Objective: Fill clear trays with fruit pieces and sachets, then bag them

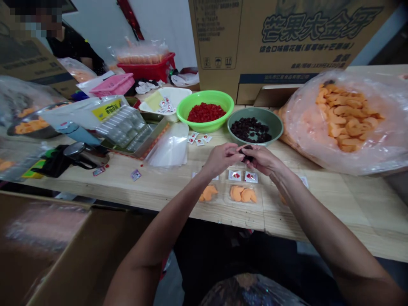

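My left hand (219, 158) and my right hand (262, 160) meet above the wooden table (334, 199), fingers pinched together on a clump of dark dried fruit (246, 152). Just behind them stands a grey-green bowl (274, 121) of the same dark fruit. A bright green bowl (219, 98) of red dried pieces is to its left. Below my hands lie clear packets with orange slices (244, 194) and small white sachets (242, 176) with red marks.
A big clear bag of orange dried slices (347, 114) fills the right. A large cardboard box (287, 38) stands behind the bowls. Clear bags (168, 148), a metal tray (127, 127), pink and red baskets and another person (73, 46) are at the left. A cardboard box (47, 246) sits below the table edge.
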The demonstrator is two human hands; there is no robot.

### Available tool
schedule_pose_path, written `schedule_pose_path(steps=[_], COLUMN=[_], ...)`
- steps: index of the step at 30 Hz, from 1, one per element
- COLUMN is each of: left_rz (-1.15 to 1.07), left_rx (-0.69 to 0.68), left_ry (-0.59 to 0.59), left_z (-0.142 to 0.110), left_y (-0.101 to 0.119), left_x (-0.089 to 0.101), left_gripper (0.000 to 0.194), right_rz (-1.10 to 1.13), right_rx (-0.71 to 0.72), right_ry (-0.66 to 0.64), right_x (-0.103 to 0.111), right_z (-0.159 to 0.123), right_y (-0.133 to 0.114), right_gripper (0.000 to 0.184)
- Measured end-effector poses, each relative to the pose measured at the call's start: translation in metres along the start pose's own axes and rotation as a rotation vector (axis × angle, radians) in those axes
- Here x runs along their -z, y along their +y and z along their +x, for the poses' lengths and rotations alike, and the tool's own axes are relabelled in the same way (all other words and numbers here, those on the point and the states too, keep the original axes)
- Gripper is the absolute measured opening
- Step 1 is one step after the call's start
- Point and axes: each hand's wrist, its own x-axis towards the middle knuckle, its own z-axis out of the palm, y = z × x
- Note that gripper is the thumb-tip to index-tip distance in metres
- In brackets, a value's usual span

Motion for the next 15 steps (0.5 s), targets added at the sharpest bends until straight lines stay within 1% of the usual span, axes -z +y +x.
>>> schedule_pose_path(steps=[1,3,5,6,8,10,13,15], left_rz=[-0.115,-0.248,-0.289,-0.266,-0.097,0.205,0.665,0.839], left_rx=[0.027,0.087,0.141,0.159,0.157,0.091,-0.053,-0.1], left_ry=[-0.002,0.022,0.037,0.039,0.038,0.025,-0.052,-0.12], left_z=[0.004,0.011,0.015,0.017,0.018,0.018,0.019,0.02], left_y=[0.004,0.007,0.004,0.001,-0.008,-0.02,-0.033,-0.037], left_x=[-0.008,-0.018,-0.023,-0.024,-0.026,-0.029,-0.036,-0.04], left_gripper=[0.041,0.036,0.031,0.028,0.019,0.012,0.018,0.023], right_rz=[-0.008,-0.037,-0.069,-0.089,-0.147,-0.203,-0.206,-0.165], right_rx=[0.02,0.045,0.065,0.07,0.069,0.046,0.023,0.018], right_ry=[0.007,0.025,0.059,0.082,0.145,0.205,0.244,0.239], right_x=[0.001,0.006,0.014,0.019,0.029,0.038,0.046,0.048], right_z=[-0.001,-0.005,-0.011,-0.014,-0.019,-0.023,-0.025,-0.025], right_y=[0.0,-0.001,0.0,0.0,0.004,0.008,0.013,0.015], right_gripper=[0.026,0.03,0.031,0.029,0.022,0.016,0.012,0.012])
